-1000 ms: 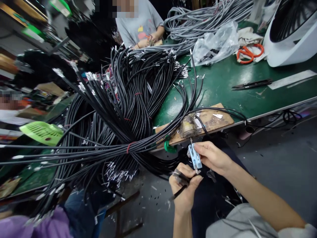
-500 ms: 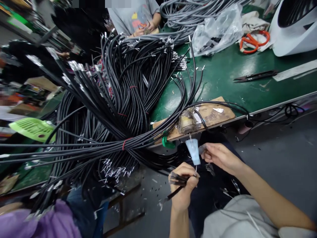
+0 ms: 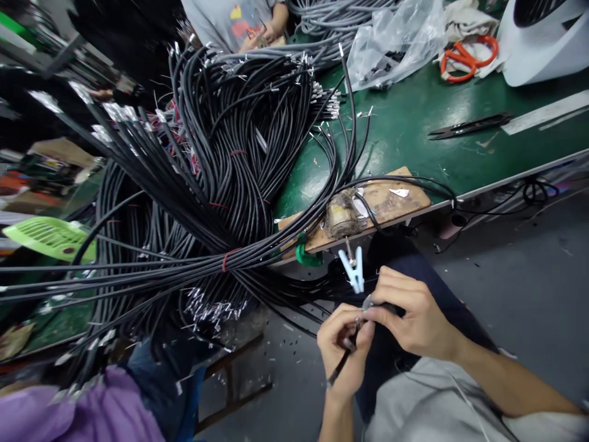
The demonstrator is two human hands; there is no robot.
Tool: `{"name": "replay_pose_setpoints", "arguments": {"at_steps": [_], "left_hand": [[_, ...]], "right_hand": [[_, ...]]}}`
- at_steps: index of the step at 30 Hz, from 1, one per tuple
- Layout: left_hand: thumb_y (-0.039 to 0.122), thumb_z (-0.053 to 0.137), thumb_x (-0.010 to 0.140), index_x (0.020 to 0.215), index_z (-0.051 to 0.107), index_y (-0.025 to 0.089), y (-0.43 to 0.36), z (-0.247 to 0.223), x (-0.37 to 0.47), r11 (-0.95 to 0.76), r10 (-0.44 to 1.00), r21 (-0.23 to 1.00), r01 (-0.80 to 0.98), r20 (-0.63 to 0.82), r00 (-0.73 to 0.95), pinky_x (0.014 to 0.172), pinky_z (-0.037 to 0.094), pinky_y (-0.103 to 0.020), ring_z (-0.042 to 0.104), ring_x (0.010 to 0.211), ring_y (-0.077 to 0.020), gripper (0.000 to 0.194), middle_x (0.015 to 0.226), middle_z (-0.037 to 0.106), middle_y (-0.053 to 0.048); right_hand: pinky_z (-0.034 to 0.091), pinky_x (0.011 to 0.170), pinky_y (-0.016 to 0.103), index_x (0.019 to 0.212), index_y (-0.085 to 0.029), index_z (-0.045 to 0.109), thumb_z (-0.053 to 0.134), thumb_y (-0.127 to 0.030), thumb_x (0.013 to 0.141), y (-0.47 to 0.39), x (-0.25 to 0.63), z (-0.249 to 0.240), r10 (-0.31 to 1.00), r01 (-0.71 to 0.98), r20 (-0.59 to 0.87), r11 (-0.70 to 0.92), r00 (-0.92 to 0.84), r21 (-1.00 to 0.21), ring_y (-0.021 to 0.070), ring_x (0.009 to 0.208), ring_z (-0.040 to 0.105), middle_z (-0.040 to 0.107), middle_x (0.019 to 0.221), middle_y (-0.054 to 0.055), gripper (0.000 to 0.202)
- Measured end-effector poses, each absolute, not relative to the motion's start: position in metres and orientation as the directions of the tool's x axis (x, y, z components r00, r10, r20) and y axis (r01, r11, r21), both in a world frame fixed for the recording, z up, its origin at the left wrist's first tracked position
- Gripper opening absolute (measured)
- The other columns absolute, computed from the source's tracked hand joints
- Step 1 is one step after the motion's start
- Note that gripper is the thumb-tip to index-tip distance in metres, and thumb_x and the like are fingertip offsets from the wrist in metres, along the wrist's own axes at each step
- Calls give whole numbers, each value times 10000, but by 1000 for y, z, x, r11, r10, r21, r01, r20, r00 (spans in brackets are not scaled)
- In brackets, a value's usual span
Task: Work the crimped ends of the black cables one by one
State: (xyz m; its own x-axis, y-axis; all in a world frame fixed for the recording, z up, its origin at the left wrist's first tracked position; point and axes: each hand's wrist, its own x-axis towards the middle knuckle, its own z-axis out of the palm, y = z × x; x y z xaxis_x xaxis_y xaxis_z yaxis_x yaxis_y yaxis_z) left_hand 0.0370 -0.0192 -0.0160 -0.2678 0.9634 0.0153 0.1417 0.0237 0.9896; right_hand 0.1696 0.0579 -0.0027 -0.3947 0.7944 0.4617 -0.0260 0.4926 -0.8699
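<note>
My left hand (image 3: 343,347) is closed on a black cable (image 3: 339,367), whose cut end sticks out below the fingers. Close against it, my right hand (image 3: 407,310) pinches the silvery-grey end piece (image 3: 367,303) of a cable. The fingertips of both hands nearly touch. Just above them a light blue clothespin (image 3: 353,270) hangs from a metal pin on a worn round block (image 3: 341,215). That block sits on a wooden board (image 3: 405,196) at the table edge. A green clamp (image 3: 307,252) is beside it.
Large bundles of black cables (image 3: 230,153) cover the left of the green table (image 3: 405,116). Orange-handled scissors (image 3: 468,58), black snips (image 3: 469,127) and a plastic bag (image 3: 398,46) lie at the right. One person (image 3: 234,21) sits across; a purple sleeve (image 3: 83,408) shows lower left.
My right hand has moved down and left to meet my left hand at the cable end. The blue clothespin has turned and now shows its two legs. The whole view has shifted slightly.
</note>
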Motion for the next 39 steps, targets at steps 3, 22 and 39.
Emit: {"name": "replay_pose_setpoints", "arguments": {"at_steps": [3,22,39], "left_hand": [[240,708,788,712,655,150,-22,-15,42,37,925,972,232,55,-377,475,321,-176,413,533,-73,129,622,460,31],[341,663,836,748,714,126,-14,-12,35,188,954,980,-61,-196,-225,365,347,-158,487,370,-58,238,542,575,2],[187,725,764,662,620,156,-11,-15,49,0,915,943,332,134,-381,501,365,-191,456,525,-83,149,601,510,40]], "right_hand": [[346,623,312,633,-153,546,577,-84,845,49,161,-11,846,18,479,496,-233,-868,139,622,388,465,603,1,225],[432,637,277,778,-161,642,563,-229,903,48,163,-29,938,-206,161,99,-308,-973,143,692,530,562,724,28,163],[400,652,313,680,-175,636,611,-149,846,47,163,-25,944,-155,279,254,-174,-955,152,643,479,554,643,17,170]]}}
